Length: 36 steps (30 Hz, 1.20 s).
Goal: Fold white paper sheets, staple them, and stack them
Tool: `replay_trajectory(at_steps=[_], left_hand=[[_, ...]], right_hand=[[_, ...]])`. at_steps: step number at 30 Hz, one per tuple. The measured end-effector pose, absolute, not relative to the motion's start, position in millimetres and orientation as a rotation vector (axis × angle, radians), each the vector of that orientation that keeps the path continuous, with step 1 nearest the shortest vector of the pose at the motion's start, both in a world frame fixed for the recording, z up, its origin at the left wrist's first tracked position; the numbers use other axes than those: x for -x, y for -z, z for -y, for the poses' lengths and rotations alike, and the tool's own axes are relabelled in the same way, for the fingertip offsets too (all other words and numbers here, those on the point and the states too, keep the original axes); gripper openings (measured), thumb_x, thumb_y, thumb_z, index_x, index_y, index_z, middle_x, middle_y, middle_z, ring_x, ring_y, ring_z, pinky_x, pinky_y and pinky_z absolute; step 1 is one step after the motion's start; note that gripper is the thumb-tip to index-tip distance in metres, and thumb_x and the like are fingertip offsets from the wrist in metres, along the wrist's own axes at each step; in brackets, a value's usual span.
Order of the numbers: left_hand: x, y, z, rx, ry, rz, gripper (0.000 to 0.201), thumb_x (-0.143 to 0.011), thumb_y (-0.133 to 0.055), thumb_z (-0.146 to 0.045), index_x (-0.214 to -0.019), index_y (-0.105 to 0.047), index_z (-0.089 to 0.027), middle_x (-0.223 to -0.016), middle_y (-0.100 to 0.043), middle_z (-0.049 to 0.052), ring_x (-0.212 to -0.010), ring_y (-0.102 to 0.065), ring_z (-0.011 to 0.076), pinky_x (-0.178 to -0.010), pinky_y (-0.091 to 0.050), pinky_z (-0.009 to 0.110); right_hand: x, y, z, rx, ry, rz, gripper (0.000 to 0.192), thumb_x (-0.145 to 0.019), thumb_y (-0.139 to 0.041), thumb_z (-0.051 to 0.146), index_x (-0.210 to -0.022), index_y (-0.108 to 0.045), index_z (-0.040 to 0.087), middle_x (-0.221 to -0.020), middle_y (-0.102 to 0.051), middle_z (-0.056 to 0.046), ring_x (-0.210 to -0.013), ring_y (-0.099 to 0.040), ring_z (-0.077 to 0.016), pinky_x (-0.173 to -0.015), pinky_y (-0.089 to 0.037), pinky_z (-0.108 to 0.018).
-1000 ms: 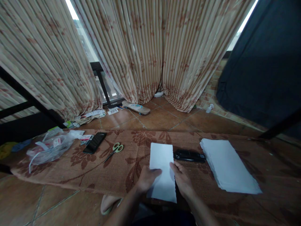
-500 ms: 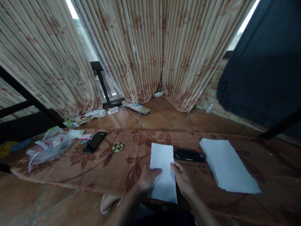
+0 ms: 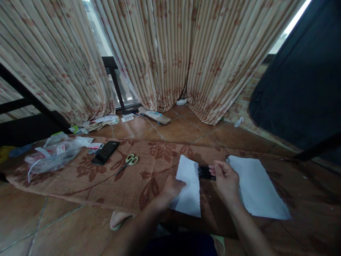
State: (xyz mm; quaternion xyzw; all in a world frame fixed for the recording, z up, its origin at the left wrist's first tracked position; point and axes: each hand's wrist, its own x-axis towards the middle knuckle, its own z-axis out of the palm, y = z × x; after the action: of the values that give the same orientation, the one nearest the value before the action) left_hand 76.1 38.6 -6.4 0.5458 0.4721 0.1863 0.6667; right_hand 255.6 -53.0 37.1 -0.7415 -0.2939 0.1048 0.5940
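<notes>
Paper [image 3: 188, 185] under left hand [image 3: 173, 187] shows no writing.

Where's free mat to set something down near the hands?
Bare mat lies between the scissors and the folded sheet under the left hand. Crowded right of that: the right hand is on the black device, hard against the paper stack. The mat's left end holds a phone and plastic bag.
</notes>
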Motion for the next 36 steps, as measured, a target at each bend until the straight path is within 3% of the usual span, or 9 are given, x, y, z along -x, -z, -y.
replay_trajectory(at_steps=[5,11,27,36], left_hand=[[-82.2,-0.9,-36.7,-1.392,-0.309,-1.180,0.012,-0.060,-0.069,-0.016,-0.053,-0.062,-0.009,-0.051,-0.054,0.001,-0.053,-0.052,0.0130,-0.047,-0.033,0.021],[-81.8,-15.5,-36.9,-1.545,-0.180,-1.240,0.011,-0.063,-0.064,-0.016,-0.055,-0.062,-0.009,-0.054,-0.057,0.004,-0.057,-0.057,0.0162,-0.047,-0.035,0.022],[-79.6,-27.3,-37.6,-1.647,-0.078,-1.257,0.016,-0.066,-0.061,-0.018,-0.076,-0.071,-0.009,-0.068,-0.067,0.009,-0.071,-0.065,0.0202,-0.058,-0.044,0.022],[-81.8,-16.9,-39.6,-1.630,-0.011,-1.283,0.019,-0.069,-0.063,-0.024,-0.079,-0.069,-0.011,-0.071,-0.067,0.008,-0.070,-0.064,0.0185,-0.059,-0.044,0.022]], right_hand=[[-291.3,-36.7,15.5,2.037,-0.137,0.936,0.033,-0.088,-0.039,0.039,-0.102,-0.060,0.018,-0.088,-0.073,-0.007,-0.076,-0.068,-0.0181,-0.071,-0.051,-0.032],[-301.8,-22.1,-11.9,2.282,-0.209,1.040,0.018,-0.081,-0.049,0.023,-0.083,-0.066,0.020,-0.069,-0.073,-0.004,-0.080,-0.067,-0.0217,-0.071,-0.046,-0.031],[-298.4,-15.9,-15.2,2.508,-0.208,1.039,0.025,-0.080,-0.045,0.019,-0.088,-0.069,0.022,-0.075,-0.073,-0.003,-0.085,-0.066,-0.0194,-0.072,-0.045,-0.028],[-293.9,-1.3,-16.3,2.486,-0.249,0.976,0.026,-0.075,-0.049,0.015,-0.088,-0.070,0.017,-0.089,-0.071,-0.013,-0.096,-0.063,-0.0260,-0.086,-0.043,-0.035]])
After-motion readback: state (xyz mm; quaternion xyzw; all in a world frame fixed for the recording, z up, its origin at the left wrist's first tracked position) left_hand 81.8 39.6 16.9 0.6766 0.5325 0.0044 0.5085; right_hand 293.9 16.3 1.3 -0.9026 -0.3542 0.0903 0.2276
